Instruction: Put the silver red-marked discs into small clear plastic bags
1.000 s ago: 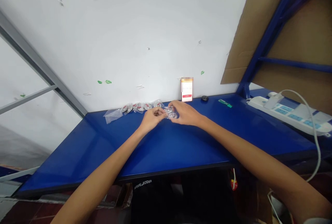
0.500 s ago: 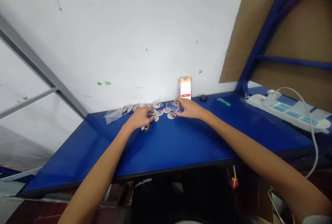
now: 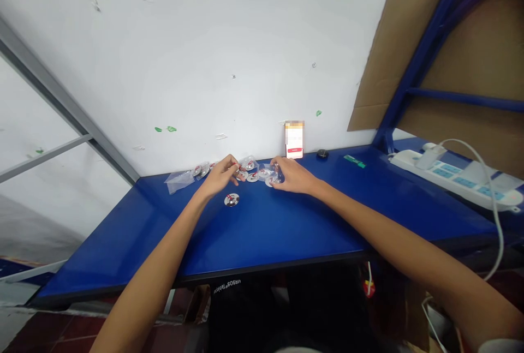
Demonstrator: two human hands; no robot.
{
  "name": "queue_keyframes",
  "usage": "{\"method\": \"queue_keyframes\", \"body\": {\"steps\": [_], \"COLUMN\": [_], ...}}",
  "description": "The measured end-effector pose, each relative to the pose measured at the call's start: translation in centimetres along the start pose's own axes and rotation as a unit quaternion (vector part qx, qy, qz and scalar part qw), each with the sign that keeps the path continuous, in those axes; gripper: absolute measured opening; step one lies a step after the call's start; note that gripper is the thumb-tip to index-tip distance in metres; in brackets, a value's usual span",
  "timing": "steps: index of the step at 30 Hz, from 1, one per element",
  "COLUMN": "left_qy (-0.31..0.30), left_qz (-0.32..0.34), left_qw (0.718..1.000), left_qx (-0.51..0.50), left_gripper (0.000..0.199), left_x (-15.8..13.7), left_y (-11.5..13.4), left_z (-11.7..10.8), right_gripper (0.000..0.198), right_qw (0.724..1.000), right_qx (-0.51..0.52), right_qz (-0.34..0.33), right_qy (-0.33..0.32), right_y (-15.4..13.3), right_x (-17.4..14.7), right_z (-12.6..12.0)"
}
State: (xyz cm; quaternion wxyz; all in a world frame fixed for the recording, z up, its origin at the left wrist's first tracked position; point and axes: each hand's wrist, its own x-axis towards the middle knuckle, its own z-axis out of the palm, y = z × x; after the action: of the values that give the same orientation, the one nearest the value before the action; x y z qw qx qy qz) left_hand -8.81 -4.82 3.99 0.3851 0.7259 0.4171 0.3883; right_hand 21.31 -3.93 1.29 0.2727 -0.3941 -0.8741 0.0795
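My left hand (image 3: 223, 174) is closed, thumb and fingers pinched at a small shiny metal disc with a red cord, mostly hidden by the fingers. Other such discs lie close by: one disc (image 3: 252, 177) between my hands, another disc (image 3: 231, 200) alone nearer the front. My right hand (image 3: 293, 175) curls its thumb and fingers around the edge of a clear plastic bag (image 3: 265, 171). Beneath that bag and the right thumb, one more disc partly shows. Behind my left hand sits a bagged disc (image 3: 248, 164), with several more bagged discs (image 3: 200, 170) to its left.
An empty-looking clear bag (image 3: 179, 181) lies at the back left of the blue table (image 3: 266, 233). A lit phone (image 3: 294, 140) leans on the wall. Further right are a small black object (image 3: 322, 154), a green piece (image 3: 354, 161) and a white power strip (image 3: 454, 178).
The disc under my left thumb has left the tabletop, and that hand has risen slightly toward the back. The clear bag at my right hand has shifted left, over the discs.
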Motion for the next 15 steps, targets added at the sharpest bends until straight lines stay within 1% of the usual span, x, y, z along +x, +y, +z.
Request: {"method": "queue_keyframes", "body": {"steps": [1, 2, 4, 7, 9, 13, 15], "left_qy": [0.000, -0.001, 0.002, 0.027, 0.038, 0.051, 0.064], "left_qz": [-0.002, 0.001, 0.013, 0.026, 0.029, 0.013, -0.006], "left_qw": [0.999, 0.999, 0.999, 0.999, 0.999, 0.999, 0.997], "left_qx": [-0.036, -0.051, -0.033, 0.012, 0.014, -0.009, -0.040], "left_gripper": [0.030, 0.031, 0.032, 0.030, 0.031, 0.035, 0.037], "left_x": [0.0, -0.1, -0.2, -0.3, -0.4, -0.4, -0.4], "left_y": [0.3, 0.5, 0.8, 1.0, 0.9, 0.7, 0.6], "left_z": [0.2, 0.5, 1.2, 2.2, 2.8, 3.8, 4.3], "right_gripper": [0.056, 0.057, 0.057, 0.057, 0.057, 0.055, 0.053], "right_qw": [1.000, 1.000, 1.000, 0.999, 0.999, 0.999, 0.999], "right_qx": [0.000, 0.000, 0.000, -0.002, -0.005, 0.007, 0.022], "right_qz": [0.000, -0.001, -0.009, -0.031, -0.040, -0.032, -0.027], "right_qy": [0.002, 0.003, 0.006, 0.010, 0.008, -0.004, -0.010], "right_y": [0.0, -0.1, -0.2, -0.7, -1.1, -1.9, -2.2], "right_x": [0.0, 0.0, 0.0, 0.0, 0.0, -0.1, -0.1], "right_z": [0.1, 0.1, 0.3, 0.6, 0.8, 1.3, 1.5]}}
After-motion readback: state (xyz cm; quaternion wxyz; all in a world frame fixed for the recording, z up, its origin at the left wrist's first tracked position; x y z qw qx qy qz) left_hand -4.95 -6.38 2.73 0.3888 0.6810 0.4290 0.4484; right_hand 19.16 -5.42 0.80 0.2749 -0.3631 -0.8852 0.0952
